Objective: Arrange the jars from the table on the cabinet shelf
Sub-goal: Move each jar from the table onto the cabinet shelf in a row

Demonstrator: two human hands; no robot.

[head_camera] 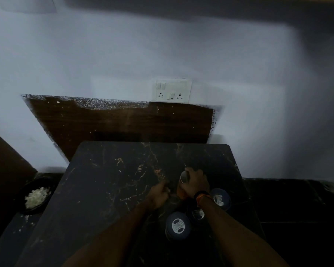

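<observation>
On the dark marble table (pixel 108 189) stand three jars with dark blue lids: one (pixel 178 225) near the front, one (pixel 196 212) partly under my right wrist, one (pixel 220 198) to the right. My right hand (pixel 196 183) grips a fourth jar (pixel 183 179) with a silver lid and orange-brown contents, standing on the table. My left hand (pixel 159 193) is just left of that jar, fingers curled; the dim light hides whether it touches or holds anything. No cabinet shelf is in view.
A dark bowl (pixel 36 195) with white bits sits on the floor at the table's left. A brown wooden panel (pixel 123 120) and a white socket plate (pixel 172 91) are on the wall behind. Black floor tiles (pixel 287 205) lie to the right.
</observation>
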